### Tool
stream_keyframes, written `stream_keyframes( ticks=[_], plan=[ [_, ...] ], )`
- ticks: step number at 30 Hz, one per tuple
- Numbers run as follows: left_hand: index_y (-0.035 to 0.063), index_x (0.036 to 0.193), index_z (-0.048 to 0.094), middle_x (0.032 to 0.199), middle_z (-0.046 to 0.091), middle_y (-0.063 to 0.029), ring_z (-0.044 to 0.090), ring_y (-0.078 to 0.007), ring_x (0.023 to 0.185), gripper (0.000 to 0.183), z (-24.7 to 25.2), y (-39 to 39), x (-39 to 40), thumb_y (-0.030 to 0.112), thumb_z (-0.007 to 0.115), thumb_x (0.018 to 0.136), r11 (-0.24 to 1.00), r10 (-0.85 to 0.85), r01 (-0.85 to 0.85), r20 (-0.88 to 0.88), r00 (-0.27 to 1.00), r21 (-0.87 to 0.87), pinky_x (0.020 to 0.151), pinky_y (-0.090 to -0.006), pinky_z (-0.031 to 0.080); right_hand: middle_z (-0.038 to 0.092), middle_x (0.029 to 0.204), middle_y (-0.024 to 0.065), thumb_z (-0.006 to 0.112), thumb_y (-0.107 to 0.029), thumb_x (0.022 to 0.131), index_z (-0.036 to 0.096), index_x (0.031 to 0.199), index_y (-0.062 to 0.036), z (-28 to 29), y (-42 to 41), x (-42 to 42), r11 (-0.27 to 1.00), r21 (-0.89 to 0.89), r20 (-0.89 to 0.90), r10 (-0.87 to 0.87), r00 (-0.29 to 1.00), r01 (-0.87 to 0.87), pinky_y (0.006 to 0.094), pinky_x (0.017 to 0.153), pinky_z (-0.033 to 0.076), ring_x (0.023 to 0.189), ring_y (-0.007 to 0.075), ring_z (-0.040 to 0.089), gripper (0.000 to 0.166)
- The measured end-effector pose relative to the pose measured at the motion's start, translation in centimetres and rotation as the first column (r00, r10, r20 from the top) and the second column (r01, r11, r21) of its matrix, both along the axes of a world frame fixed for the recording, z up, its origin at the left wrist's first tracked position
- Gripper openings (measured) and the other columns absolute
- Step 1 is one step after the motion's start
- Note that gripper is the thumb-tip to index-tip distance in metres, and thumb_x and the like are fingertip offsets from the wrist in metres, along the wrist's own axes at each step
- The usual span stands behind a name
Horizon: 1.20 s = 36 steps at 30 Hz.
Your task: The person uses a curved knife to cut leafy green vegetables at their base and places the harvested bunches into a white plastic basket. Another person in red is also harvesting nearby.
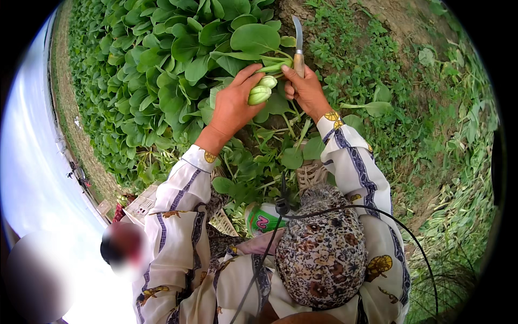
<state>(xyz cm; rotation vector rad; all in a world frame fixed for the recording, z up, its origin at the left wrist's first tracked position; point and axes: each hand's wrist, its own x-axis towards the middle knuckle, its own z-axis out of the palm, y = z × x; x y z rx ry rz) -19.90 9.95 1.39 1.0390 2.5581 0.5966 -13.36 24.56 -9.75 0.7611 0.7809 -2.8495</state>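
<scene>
My left hand (236,99) is closed around trimmed, pale green leafy-green heads (261,91), whose rounded ends show beside the thumb; its fingers also touch the stalks of another plant. In my right hand (304,87) is a small curved knife with a wooden handle (298,62), its blade pointing away from me. The right thumb presses on the base of the green stalks (277,67), between the two hands. Broad leaves (255,38) of that plant spread to the upper left. Loose leaves (292,157) lie on the ground below the hands.
Dense rows of leafy greens (162,65) grow at left. Low weeds (352,69) and bare soil are at right. Near my body are a shoe (311,174), a green and white container (263,218) and a pale plastic crate (141,204). Another person (123,247) is at lower left.
</scene>
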Motion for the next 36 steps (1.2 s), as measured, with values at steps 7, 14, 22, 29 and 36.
stream_keyframes(
  ticks=[7,14,22,29,36],
  plan=[
    [0.003,0.107,0.057,0.13,0.049,-0.0143,0.06,-0.0256,0.102,0.039,6.5,0.9,3.2,0.001,0.068,0.069,0.975,0.093,-0.119,0.138,0.986,0.189,0.082,-0.0325,0.049,0.056,0.069,0.0042,0.066,-0.015,0.083,0.046,0.102,-0.0046,2.1,1.0,3.5,0.941,0.337,0.093,-0.055,0.994,0.021,0.0229,0.04,0.037,0.047,0.0077,0.049,0.03],
    [0.0035,0.108,0.048,0.126,0.05,-0.0102,0.049,-0.0168,0.11,0.04,2.3,-0.1,-0.2,0.015,0.068,0.075,0.995,0.039,-0.082,0.575,0.818,0.049,0.09,-0.0294,0.04,0.052,0.071,-0.0038,0.071,-0.015,0.078,0.055,0.101,-0.0035,6.8,0.6,5.6,0.773,0.632,-0.119,0.165,0.979,-0.053,0.0214,0.055,0.039,0.062,0.0028,0.043,0.03],
    [0.0041,0.118,0.051,0.1,0.059,-0.0027,0.054,-0.0099,0.086,0.05,-2.9,-1.2,2.5,0.021,0.071,0.075,0.972,0.078,-0.233,0.883,0.464,0.037,0.079,-0.0267,0.045,0.051,0.066,-0.0025,0.068,-0.016,0.081,0.057,0.103,-0.003,4.6,-0.5,7.3,0.825,0.528,0.052,0.207,0.977,-0.202,0.0222,0.044,0.037,0.05,0.0039,0.046,0.028],
    [0.0003,0.112,0.055,0.091,0.061,-0.0039,0.055,-0.0095,0.079,0.042,-2.4,0.1,1.2,0.016,0.067,0.075,0.977,0.165,-0.209,0.772,0.613,-0.042,0.071,-0.0257,0.047,0.05,0.062,-0.0035,0.067,-0.018,0.082,0.057,0.102,-0.0029,3.7,1.1,6.3,0.774,0.582,0.058,0.269,0.962,-0.251,0.0224,0.044,0.037,0.049,0.004,0.047,0.027],
    [0.0054,0.107,0.056,0.094,0.063,-0.0121,0.062,-0.0242,0.08,0.035,-1.0,0.8,3.5,0.008,0.064,0.073,0.956,0.221,-0.276,0.375,0.9,0.098,0.073,-0.0303,0.049,0.05,0.069,-0.0032,0.069,-0.02,0.081,0.054,0.103,-0.0024,3.5,1.5,6.9,0.816,0.562,0.0,0.165,0.986,-0.137,0.0207,0.045,0.038,0.052,0.0029,0.046,0.032]
  ],
)
